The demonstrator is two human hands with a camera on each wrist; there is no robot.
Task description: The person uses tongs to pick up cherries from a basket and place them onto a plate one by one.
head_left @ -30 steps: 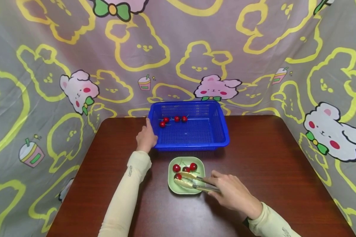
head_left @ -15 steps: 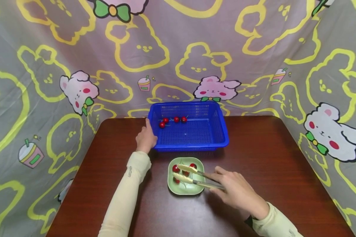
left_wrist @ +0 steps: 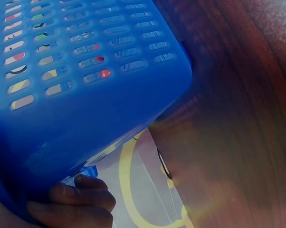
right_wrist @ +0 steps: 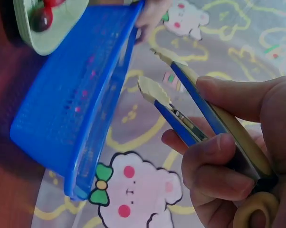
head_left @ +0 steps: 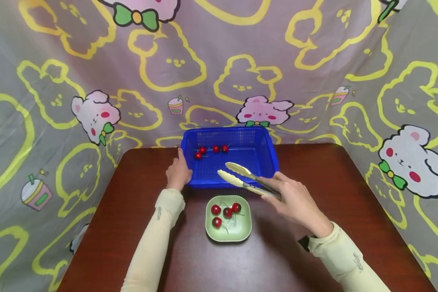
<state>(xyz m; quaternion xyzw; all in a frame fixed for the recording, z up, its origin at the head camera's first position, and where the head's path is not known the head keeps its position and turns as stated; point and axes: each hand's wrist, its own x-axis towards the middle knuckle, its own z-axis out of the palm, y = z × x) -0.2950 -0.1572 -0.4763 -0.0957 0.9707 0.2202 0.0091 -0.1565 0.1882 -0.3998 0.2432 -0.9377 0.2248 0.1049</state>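
Tongs (head_left: 253, 188) project forward from the right grip (head_left: 299, 205), which is clasped around them.

Clearance around the basket (head_left: 272, 152)
I find open table (head_left: 314, 162) to its right; the left hand (head_left: 179, 173) obstructs its left side, tongs (head_left: 253, 189) cross its near side in head view, and a dish (head_left: 241, 233) stands just in front.

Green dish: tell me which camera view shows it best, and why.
The head view: it shows the green dish whole, with four cherries inside. The right wrist view catches only part, cut off by the top edge; the left wrist view shows none of it.
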